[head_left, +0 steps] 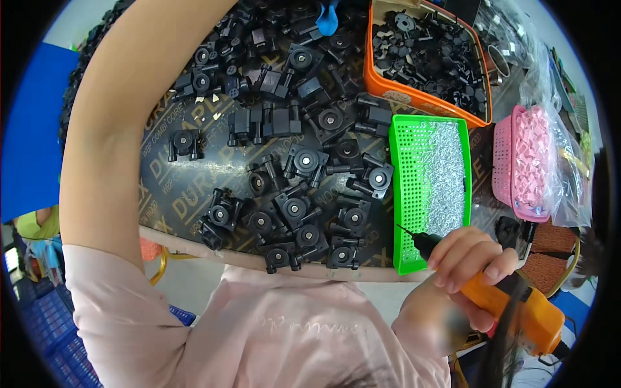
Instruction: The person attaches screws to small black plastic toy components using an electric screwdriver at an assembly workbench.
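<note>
the right hand (472, 262) is closed around an orange power screwdriver (491, 294), at the near right. its thin tip points left, over the near left part of a green tray (409, 194), but i cannot tell if it touches the tray. the left arm (107, 129) goes up the left side and out at the far edge, so the left hand is out of sight and i cannot tell if it is open or holds something. small shiny silver bits (443, 174) fill the right side of the tray; they look like screws. left of the tray, lots of black parts (307, 161) sit on the dark table (194, 178), some facing up with a shiny dot in a round middle, some on their sides. far past the tray is an orange tub (387, 92) of little black pieces, and to its right, nearer, a pink basket (502, 161). i think this is a screwing step, at the part where a screw is picked up. the next move seems to call for getting one bit on the tip, then keeping a black part steady and straight under it. the thin tip could slip if it leans.
</note>
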Demonstrator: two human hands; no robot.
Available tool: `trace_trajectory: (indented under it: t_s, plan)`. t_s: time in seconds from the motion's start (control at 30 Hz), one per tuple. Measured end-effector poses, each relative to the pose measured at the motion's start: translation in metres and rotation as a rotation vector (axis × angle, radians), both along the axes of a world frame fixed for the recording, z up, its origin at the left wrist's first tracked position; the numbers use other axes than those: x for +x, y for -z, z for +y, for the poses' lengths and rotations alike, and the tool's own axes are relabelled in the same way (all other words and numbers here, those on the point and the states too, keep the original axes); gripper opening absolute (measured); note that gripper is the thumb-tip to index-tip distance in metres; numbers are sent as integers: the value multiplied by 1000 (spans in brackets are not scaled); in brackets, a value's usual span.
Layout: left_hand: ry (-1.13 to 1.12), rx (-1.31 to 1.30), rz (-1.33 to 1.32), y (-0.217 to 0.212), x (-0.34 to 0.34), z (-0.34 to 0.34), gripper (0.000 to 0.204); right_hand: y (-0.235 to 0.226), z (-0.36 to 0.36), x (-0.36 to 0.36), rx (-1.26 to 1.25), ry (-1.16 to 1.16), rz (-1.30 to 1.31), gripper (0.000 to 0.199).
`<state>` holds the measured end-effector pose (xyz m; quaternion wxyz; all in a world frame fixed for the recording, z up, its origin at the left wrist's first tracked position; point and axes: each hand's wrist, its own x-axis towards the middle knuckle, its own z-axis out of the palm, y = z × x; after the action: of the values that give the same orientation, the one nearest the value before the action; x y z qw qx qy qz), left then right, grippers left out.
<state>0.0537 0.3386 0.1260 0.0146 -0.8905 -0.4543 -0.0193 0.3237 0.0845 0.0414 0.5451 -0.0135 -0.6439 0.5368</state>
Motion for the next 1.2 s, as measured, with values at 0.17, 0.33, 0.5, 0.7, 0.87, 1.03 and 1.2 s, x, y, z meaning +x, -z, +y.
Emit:
trace_trajectory:
  t_s: [0.17, 0.33, 0.5, 0.7, 0.87, 1.03, 1.2]
  plan:
    - [165, -212, -145, 57, -19, -99, 48, 2, -1, 3, -30, -51, 52, 28]
    - [152, -103, -450, 90, -40, -189, 36, -4, -8, 8, -63, -1, -9, 56]
    - [67, -148, -543, 107, -21, -239, 37, -1, -5, 0, -81, -29, -11, 57]
    - [128, -86, -377, 126, 12, -243, 29, -6, -10, -13, -37, -29, -14, 58]
    - [244, -121, -305, 132, 6, -256, 22, -2, -11, -7, -40, -23, -35, 58]
    - [49, -18, -608, 130, -5, -227, 21, -4, -8, -4, -39, -1, -27, 58]
    - [94, 126, -631, 133, 3, -190, 22, -4, -4, -7, -43, -13, -22, 57]
